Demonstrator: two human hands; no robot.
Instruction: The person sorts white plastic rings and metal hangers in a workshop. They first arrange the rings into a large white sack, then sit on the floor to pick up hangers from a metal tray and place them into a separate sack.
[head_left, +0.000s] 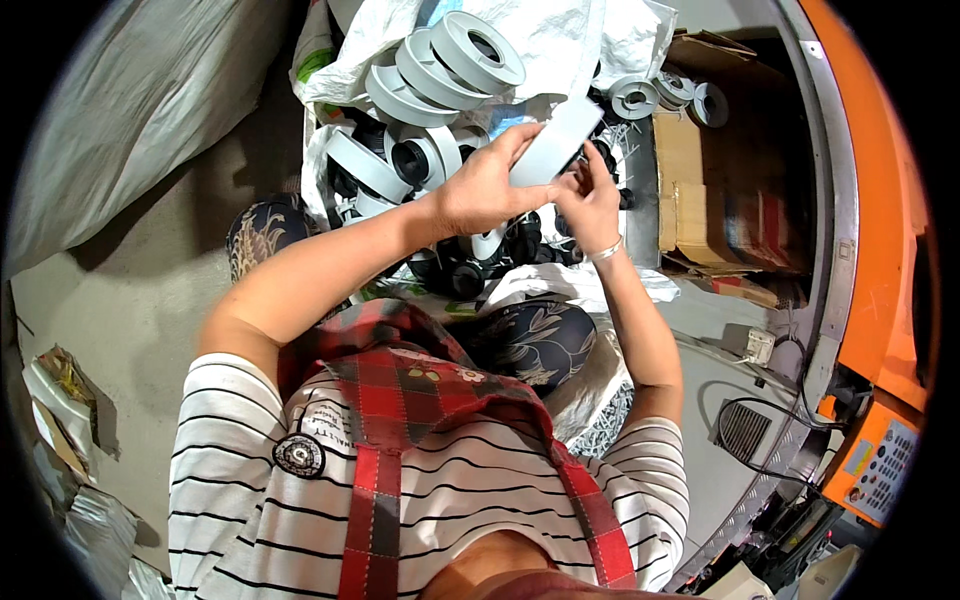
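Grey spool (560, 138) up over the heap (430, 150), left hand (488, 187) clamped on its near end, right hand (592, 205) alongside, grip unclear; looks light, stiff, smooth, best taken by the edges

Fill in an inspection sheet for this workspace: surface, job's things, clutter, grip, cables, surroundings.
Surface: white plastic sheeting around the heap.
Job's things: pale grey round plastic spool held up; similar grey plastic spools heaped nearby.
Clutter: small black plastic parts among the spools.
Grip: left hand grasps the held spool; right hand at its edge, contact unclear.
Cables: looped black cable at right.
Surroundings: brown cardboard box, large orange machine.
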